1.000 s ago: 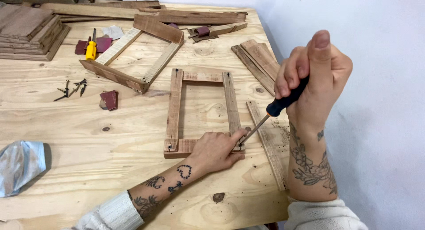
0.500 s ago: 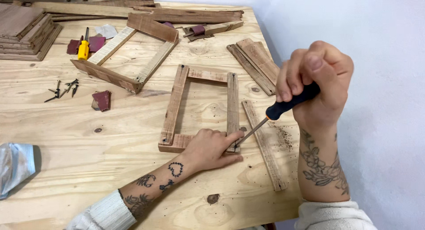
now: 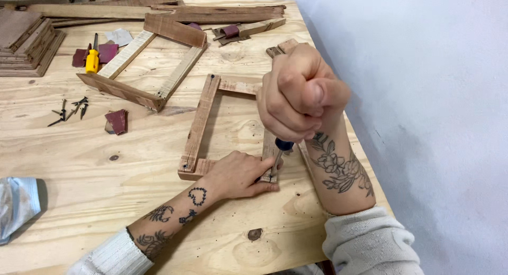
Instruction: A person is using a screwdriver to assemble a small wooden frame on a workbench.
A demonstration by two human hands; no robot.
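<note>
**Screwdriver upright over the frame's near right corner**

The right hand (image 3: 299, 92) is clenched in a full fist around the handle of a screwdriver (image 3: 279, 154), of which only the dark lower end of the handle and the thin shaft show below the fingers. The tool's long axis stands almost vertical, its tip coming down onto the near right corner of the small wooden frame (image 3: 200, 121), directly under the fist. The left hand (image 3: 238, 174) lies flat on the frame's near rail, fingers stretched out and closed on nothing, the fingertips touching the wood just beside the shaft (so this hand is the nearer of the two to the tip). The frame lies flat on the table (image 3: 79, 169), its long side rails running away from the person. Farther back rests a larger wooden frame (image 3: 145, 63), with a yellow-handled tool (image 3: 92, 60) to its left, a scatter of dark screws (image 3: 69, 110) nearby, and stacked boards (image 3: 26, 42) in the far left corner.
</note>
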